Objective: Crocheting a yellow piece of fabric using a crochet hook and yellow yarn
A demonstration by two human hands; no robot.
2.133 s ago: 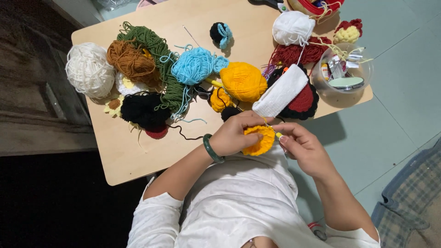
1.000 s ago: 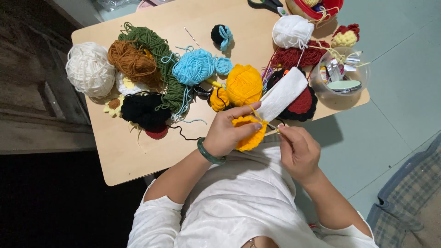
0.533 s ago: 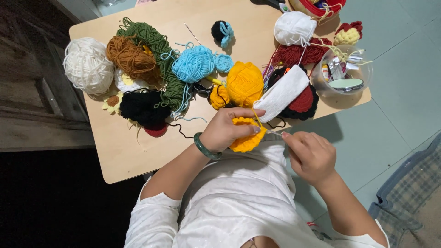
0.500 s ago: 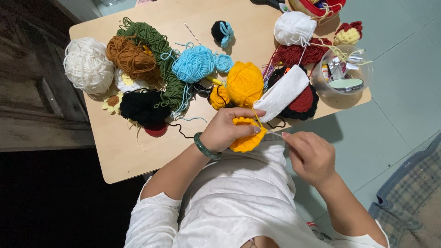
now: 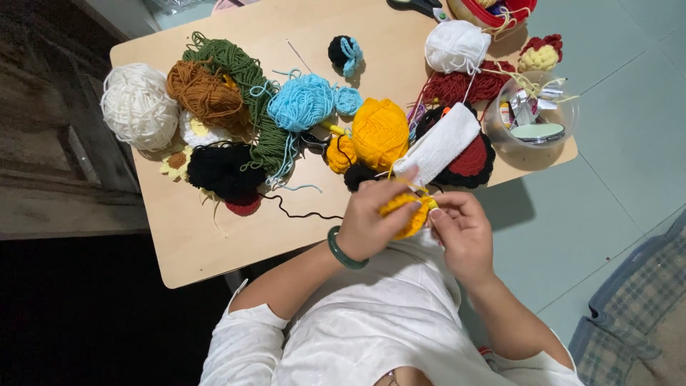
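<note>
Left hand [image 5: 371, 225] gripping small yellow crochet piece [image 5: 407, 214] at table's [image 5: 214, 243] near edge, right hand [image 5: 461, 232] pinching its right side at 3 o'clock, fingers closed, yellow yarn ball [image 5: 380, 132] at 12 o'clock, white knitted strip [image 5: 443, 143] at 1 o'clock, green bangle [image 5: 343, 250] on left wrist

Light wooden desk [image 5: 214, 243] bearing, at its left end, a white yarn ball [image 5: 138, 106], a tangled brown yarn skein [image 5: 204, 91], a green yarn hank [image 5: 251, 86] and a black yarn clump [image 5: 221, 170]. Centre: a sky-blue yarn ball [image 5: 304, 102]. Right end: a clear plastic tub of small notions [image 5: 529, 114] and a white ribbed knitted strip [image 5: 439, 144].
</note>
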